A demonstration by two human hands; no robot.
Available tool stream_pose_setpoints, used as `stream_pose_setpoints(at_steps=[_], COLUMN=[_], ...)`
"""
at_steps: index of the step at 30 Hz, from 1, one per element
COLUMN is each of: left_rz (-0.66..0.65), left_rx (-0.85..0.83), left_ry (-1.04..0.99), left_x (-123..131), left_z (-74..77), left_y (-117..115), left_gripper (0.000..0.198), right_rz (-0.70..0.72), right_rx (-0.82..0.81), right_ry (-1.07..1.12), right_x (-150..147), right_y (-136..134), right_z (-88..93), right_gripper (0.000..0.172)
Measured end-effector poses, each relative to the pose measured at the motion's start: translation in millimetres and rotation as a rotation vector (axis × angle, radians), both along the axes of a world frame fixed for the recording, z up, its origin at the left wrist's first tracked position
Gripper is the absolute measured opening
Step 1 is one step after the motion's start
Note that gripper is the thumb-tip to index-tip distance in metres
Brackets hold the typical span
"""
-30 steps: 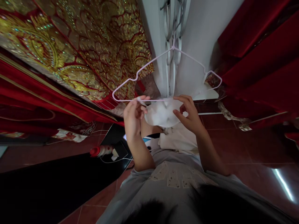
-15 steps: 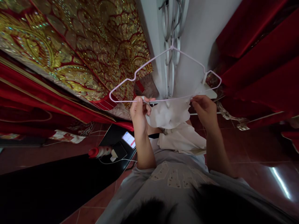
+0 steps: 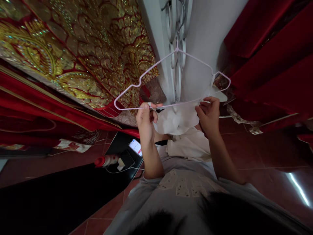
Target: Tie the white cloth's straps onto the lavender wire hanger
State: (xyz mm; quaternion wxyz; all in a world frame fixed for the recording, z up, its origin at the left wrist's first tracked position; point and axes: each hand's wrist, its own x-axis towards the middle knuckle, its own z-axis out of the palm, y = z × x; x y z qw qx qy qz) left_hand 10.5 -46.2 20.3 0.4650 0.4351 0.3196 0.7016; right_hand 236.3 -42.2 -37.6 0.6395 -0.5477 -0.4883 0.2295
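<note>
A pale wire hanger [image 3: 137, 85] hangs by its hook from a white metal grille on a white pillar [image 3: 200, 36]. A small white cloth [image 3: 174, 119] droops over the hanger's bottom bar. My left hand [image 3: 146, 121] pinches the bar and the cloth's left edge. My right hand [image 3: 208, 114] is closed on the cloth's right edge at the bar. More white fabric [image 3: 189, 145] lies in my lap below.
Red and gold embroidered garments [image 3: 80, 55] hang at the left, red velvet cloth [image 3: 269, 55] at the right. On a black mat [image 3: 61, 192] lie a red-capped bottle [image 3: 107, 160], a lit phone [image 3: 136, 147] and a charger with cable. The floor is red tile [image 3: 264, 153].
My right hand moved from under the cloth's middle out to its right edge at the bar. The cloth has been spread along the bar. My left hand shifted slightly right.
</note>
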Motion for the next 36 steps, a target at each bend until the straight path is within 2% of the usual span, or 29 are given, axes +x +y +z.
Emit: stream_pose_setpoints(at_steps=[2, 6, 13, 17, 20, 25, 30, 33, 36], left_rz=[-0.003, 0.019, 0.066, 0.045, 0.017, -0.022, -0.004, -0.012, -0.010], left_rx=[-0.002, -0.017, -0.037, -0.017, -0.011, -0.020, -0.035, -0.034, -0.027], left_ry=[-0.002, 0.013, 0.048, 0.061, 0.062, 0.041, 0.053, 0.036, 0.016], left_x=[-1, -2, -4, -10, -11, -7, -8, -12, -14], left_z=[0.2, -0.6, -0.6, 2.1, 2.9, 0.3, -0.7, 1.4, 3.6], left_y=[0, 0, 1, 0, 0, 0, 0, -1, -1], left_gripper=[0.043, 0.045, 0.046, 0.046, 0.046, 0.046, 0.047, 0.047, 0.047], right_rz=[0.025, 0.126, 0.173, 0.250, 0.259, 0.137, 0.195, 0.200, 0.112], right_rx=[-0.012, -0.040, 0.095, 0.178, 0.167, 0.254, 0.268, 0.308, 0.449], right_ry=[0.004, 0.010, 0.045, 0.124, 0.180, 0.230, 0.322, 0.341, 0.327], right_x=[-1, 2, 2, 8, 17, 25, 27, 41, 67], right_y=[1, -3, -8, -5, 1, 9, 12, 16, 24], right_z=[-1.6, 5.6, 31.1, 49.7, 60.1, 65.0, 65.4, 64.3, 57.7], right_gripper=[0.035, 0.014, 0.029, 0.013, 0.028, 0.041, 0.046, 0.052, 0.057])
